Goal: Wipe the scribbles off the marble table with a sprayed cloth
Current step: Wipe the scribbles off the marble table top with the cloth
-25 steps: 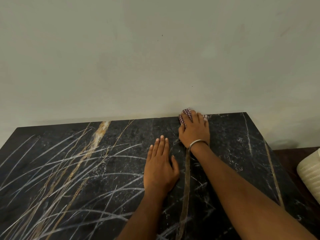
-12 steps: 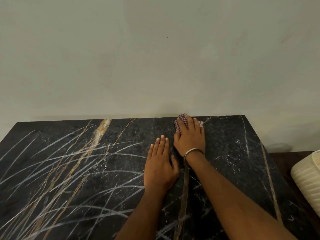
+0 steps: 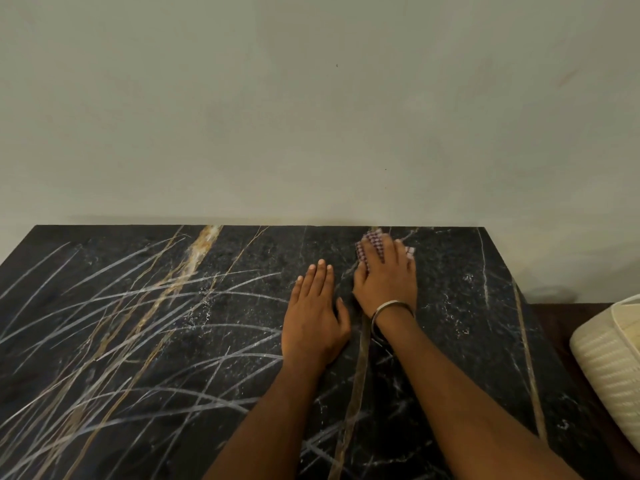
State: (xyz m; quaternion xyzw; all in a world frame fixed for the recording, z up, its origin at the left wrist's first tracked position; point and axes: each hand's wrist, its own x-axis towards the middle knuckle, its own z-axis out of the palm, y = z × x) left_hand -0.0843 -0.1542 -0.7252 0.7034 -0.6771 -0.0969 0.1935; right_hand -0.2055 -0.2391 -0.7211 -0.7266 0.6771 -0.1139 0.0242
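The right hand [image 3: 384, 275] presses a checked cloth [image 3: 370, 244] flat, fingers apparently straight, upper centre-right of the tabletop [image 3: 485, 306]; left hand [image 3: 315, 313] rests open; pale scribbles [image 3: 138, 323] fill the left, so most wiping remains.

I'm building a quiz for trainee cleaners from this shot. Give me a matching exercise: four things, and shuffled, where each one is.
Things:
1. checked cloth
2. left hand
3. white scribbles
4. cream basket

Places:
A. flat on the marble, holding nothing
B. off the table's right end
C. under the right hand, near the wall
D. across the table's left part

Pairs: 1-C, 2-A, 3-D, 4-B
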